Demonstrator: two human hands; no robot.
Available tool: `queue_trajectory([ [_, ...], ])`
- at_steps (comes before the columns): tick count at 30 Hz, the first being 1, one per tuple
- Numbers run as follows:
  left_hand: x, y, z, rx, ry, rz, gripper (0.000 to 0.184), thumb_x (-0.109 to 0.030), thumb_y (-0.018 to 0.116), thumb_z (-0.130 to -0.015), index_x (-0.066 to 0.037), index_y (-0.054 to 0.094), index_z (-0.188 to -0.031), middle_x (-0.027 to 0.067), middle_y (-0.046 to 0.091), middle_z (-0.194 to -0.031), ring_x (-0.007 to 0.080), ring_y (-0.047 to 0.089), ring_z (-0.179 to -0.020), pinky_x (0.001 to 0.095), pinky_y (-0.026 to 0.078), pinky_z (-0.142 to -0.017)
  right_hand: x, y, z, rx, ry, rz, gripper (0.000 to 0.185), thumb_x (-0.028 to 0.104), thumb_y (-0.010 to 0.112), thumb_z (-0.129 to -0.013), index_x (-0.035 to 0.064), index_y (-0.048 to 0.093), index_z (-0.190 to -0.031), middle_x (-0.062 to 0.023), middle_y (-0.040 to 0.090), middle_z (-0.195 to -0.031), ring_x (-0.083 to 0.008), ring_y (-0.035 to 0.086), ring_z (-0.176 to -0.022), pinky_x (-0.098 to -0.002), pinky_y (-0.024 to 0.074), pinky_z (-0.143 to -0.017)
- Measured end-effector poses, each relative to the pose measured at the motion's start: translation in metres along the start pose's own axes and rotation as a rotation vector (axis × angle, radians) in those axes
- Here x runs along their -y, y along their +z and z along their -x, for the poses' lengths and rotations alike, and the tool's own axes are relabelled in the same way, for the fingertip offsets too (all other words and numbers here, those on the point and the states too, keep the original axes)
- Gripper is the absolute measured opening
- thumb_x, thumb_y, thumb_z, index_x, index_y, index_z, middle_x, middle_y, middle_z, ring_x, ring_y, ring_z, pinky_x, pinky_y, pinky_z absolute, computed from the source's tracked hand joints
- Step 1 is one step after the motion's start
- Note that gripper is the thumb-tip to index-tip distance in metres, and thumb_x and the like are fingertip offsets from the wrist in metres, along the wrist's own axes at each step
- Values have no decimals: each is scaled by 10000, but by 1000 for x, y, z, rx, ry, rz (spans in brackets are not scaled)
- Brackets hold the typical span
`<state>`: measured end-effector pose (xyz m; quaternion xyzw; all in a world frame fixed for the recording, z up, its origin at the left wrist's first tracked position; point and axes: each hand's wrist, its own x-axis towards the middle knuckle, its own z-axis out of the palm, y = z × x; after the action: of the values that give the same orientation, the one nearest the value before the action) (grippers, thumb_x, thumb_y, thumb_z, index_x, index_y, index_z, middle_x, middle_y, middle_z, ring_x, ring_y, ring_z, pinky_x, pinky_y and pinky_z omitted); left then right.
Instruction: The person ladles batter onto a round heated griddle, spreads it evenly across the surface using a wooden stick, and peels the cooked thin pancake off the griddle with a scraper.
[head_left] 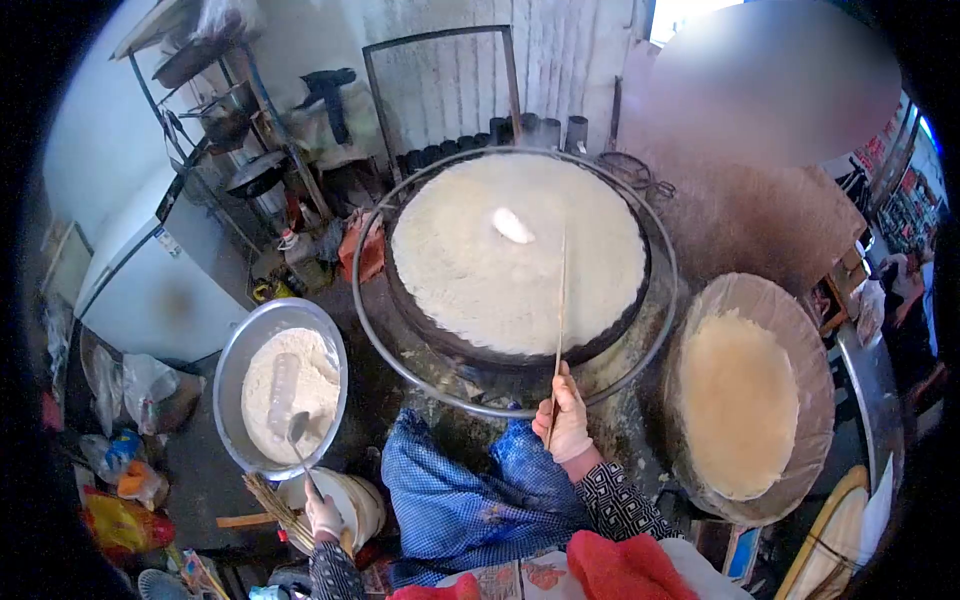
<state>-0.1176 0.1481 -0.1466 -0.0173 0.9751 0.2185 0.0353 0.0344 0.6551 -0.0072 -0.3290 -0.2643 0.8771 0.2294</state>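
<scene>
My right hand (565, 420) is closed round a thin wooden stick (562, 300), which reaches out over a large round griddle (400, 298). A wide pale sheet of batter (460, 280) covers most of the griddle, with a whiter lump (513, 226) near its middle. At the lower left my left hand (322, 515) grips the handle of a metal ladle (298, 430). The ladle's bowl rests in pale batter or dough (260, 400) inside a metal basin (229, 400), where a smooth groove shows.
A metal ring (362, 340) surrounds the griddle. To the right, a plastic-lined basket (815, 440) holds round thin flatbreads (740, 400). A white bucket (368, 510) and straw brush (275, 505) stand below the basin. A white chest (170, 280) and shelf rack (285, 130) stand left.
</scene>
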Motion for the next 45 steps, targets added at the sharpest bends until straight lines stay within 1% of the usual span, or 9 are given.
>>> queue_trajectory([
  [5,-91,-54,64,-83,-131,779,617,-163,478,-988,-189,196,-1536,-6,473,-713,59,415,-487,222,383,-407,-25,5,4,40,-13,179,483,288,598,-960,240,460,-1421,-18,485,-491,-136,422,-343,-292,354,-323],
  [15,-342,-94,36,557,116,1167,606,-155,525,-961,-141,273,-1511,-28,446,-735,62,420,-517,200,352,-420,-24,-31,1,463,290,-250,396,372,456,-1018,469,397,-1398,-10,544,-635,-108,354,-425,-276,308,-422],
  [19,-428,-41,2,571,296,1046,639,-172,544,-957,-92,241,-1513,0,498,-696,79,462,-499,228,390,-417,-21,-15,48,121,133,-40,478,411,546,-972,329,418,-1425,33,455,-544,-107,366,-398,-271,323,-390],
  [25,-490,29,-20,744,224,869,668,-197,519,-986,-238,154,-1545,78,566,-856,136,516,-568,288,450,-427,-36,-22,44,194,142,65,457,352,515,-997,307,414,-1440,2,444,-523,-124,411,-393,-303,356,-377],
  [28,-500,45,1,865,98,1123,677,-189,526,-987,-240,129,-1533,43,532,-769,154,529,-498,279,465,-402,-42,-13,34,272,210,19,411,329,521,-1004,428,428,-1393,22,425,-533,-112,372,-396,-293,323,-388],
  [37,-461,-75,12,978,-122,1801,86,-138,515,-983,-54,497,-991,-19,479,-710,62,395,-502,172,376,-443,-6,-18,48,211,-69,515,415,135,559,-947,54,539,-1353,11,634,-877,-49,515,-587,-210,426,-506],
  [39,-416,-91,0,1213,-309,2058,102,-88,524,-978,-43,495,-1064,49,499,-901,36,406,-586,145,362,-435,20,-43,43,136,-302,669,445,201,554,-965,67,491,-1384,-19,590,-792,-69,478,-508,-230,397,-446],
  [41,-376,-100,-2,1189,-292,2191,91,-90,500,-993,-31,494,-1062,55,479,-898,23,373,-566,141,355,-418,55,-55,41,-15,-221,434,477,244,569,-973,153,455,-1427,23,497,-507,-83,442,-349,-247,335,-311],
  [45,-301,-115,-8,964,-358,2151,207,-181,474,-1023,24,479,-1050,5,455,-712,48,425,-526,173,381,-396,89,-72,31,113,23,541,491,307,568,-971,184,454,-1432,16,474,-496,-92,395,-347,-251,292,-334],
])
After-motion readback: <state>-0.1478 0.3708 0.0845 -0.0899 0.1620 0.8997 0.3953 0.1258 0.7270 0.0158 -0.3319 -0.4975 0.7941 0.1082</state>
